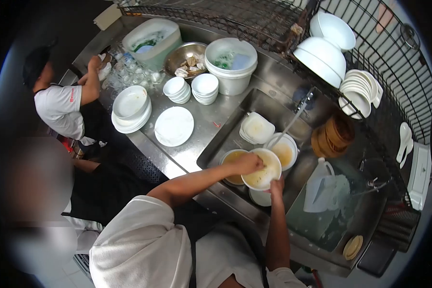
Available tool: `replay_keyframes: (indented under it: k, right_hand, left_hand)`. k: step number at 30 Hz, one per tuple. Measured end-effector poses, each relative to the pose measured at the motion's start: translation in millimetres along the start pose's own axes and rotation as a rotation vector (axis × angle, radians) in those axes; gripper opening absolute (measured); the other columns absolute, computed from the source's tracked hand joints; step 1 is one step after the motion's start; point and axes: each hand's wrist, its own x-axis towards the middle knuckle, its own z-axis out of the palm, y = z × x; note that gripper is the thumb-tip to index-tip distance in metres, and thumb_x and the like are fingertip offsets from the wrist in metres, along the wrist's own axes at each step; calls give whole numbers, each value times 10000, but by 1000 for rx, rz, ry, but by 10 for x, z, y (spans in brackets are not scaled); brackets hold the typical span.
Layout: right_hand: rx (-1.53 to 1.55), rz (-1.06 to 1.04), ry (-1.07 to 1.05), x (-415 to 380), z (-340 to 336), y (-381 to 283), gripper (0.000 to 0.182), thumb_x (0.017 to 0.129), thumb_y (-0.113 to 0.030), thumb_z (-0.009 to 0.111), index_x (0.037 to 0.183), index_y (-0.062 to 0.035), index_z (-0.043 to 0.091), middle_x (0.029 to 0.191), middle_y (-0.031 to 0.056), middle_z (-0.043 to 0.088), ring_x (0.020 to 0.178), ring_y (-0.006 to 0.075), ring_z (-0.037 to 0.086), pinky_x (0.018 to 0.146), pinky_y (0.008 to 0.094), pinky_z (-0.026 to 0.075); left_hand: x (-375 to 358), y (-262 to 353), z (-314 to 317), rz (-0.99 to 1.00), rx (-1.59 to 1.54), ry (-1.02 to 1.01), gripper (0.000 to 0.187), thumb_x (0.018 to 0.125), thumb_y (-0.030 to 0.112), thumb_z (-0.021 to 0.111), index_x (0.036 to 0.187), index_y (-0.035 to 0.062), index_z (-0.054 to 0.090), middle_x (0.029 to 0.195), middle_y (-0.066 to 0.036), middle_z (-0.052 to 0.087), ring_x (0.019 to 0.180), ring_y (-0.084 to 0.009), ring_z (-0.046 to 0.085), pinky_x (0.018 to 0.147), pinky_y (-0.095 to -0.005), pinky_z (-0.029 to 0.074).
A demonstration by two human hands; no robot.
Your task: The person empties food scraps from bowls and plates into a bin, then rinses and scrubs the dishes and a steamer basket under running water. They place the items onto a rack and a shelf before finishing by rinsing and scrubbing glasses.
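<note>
A: Nearest cam: L sleeve (134, 235). Bowl (262, 179) posn?
B: Sleeve's 2 o'clock, betw. hands; round, no long axis. R hand (276, 186) grips rim, approx. 4 o'clock; L hand (247, 164) curled in at 11, grip unclear.

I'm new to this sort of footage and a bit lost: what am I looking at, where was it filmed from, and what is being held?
There is no machine: these are a person's bare hands, in one picture from a camera worn on the head. The right hand grips a white bowl by its rim over a metal sink; the left hand reaches to its inside. On the steel counter stand stacked dishes, glasses and a round tub. A co-worker works beyond them.
</note>
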Motion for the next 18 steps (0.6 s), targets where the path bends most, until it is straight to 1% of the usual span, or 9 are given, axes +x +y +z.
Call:
replay_keyframes:
  k: [2, 5, 6, 7, 10, 13, 14, 15, 18]
  right_hand:
    - [-286, 144, 8, 11, -148, -113, 638, 732, 26, 419, 1354, -69, 526, 1168, 224, 643, 892, 383, 720, 487, 459, 628]
    - [-394, 116, -61, 13, -344, -54, 693, 748, 35, 407, 1422, -100, 495, 1230, 221, 643, 885, 413, 721, 497, 482, 627]
    - [-453, 130, -56, 70, -393, 10, 704, 747, 36, 394, 1431, -101, 489, 1231, 232, 642, 867, 418, 721, 446, 465, 612]
    - [-484, 158, -53, 35, -388, -50, 684, 748, 20, 382, 1409, -88, 518, 1209, 231, 653, 902, 412, 717, 520, 485, 622]
    - [-609, 35, -44, 331, -613, 428, 652, 747, 4, 387, 1369, -72, 567, 1171, 215, 679, 1019, 381, 697, 741, 502, 601]
    - [-710, 44, -23, 383, -739, 569, 630, 752, -9, 433, 1360, -81, 580, 1203, 223, 676, 1144, 365, 649, 964, 461, 492]
    - [-730, 80, -13, 367, -724, 487, 623, 755, -16, 452, 1360, -86, 581, 1223, 231, 670, 1185, 363, 629, 1039, 441, 445]
    - [-787, 60, -8, 371, -706, 405, 620, 760, -18, 461, 1366, -85, 576, 1210, 232, 675, 1170, 372, 635, 1023, 450, 458]
    - [-924, 3, 27, 341, -582, 342, 586, 786, -35, 496, 1366, -81, 564, 1158, 235, 691, 1112, 399, 654, 967, 480, 495]
  left_hand:
    - [-69, 201, -938, -36, 152, 349, 377, 956, 330, 586, 786, 6, 673, 757, -257, 631, 699, -442, 627, 637, -493, 489]
    - [-55, 170, -2296, -283, 206, 999, 347, 953, 293, 594, 767, 15, 687, 711, -241, 646, 696, -443, 651, 629, -509, 503]
    - [38, -29, -2754, -261, 379, 1249, 391, 963, 309, 575, 728, 15, 679, 681, -236, 644, 678, -438, 652, 624, -520, 496]
    - [160, -225, -3195, -219, 380, 1382, 391, 970, 333, 571, 766, 23, 691, 737, -231, 669, 709, -432, 658, 644, -536, 491]
    - [687, -1289, -4095, -378, 207, 1262, 402, 944, 407, 602, 1050, 31, 699, 997, -234, 711, 964, -404, 675, 859, -500, 509]
    - [354, -1280, -4392, -324, 119, 1171, 438, 933, 432, 607, 1103, 37, 690, 1037, -211, 718, 1018, -393, 671, 919, -479, 501]
    - [141, -1312, -4388, -293, 290, 1204, 435, 935, 431, 605, 1090, 35, 695, 1040, -208, 717, 1006, -396, 671, 896, -482, 507]
    - [-142, -1302, -4330, -255, 466, 1231, 431, 937, 430, 603, 1078, 34, 700, 1044, -205, 717, 994, -398, 672, 873, -485, 512]
    - [-1083, -1127, -3589, -677, 514, 1093, 355, 947, 383, 592, 928, 52, 720, 884, -188, 712, 825, -397, 686, 731, -520, 520]
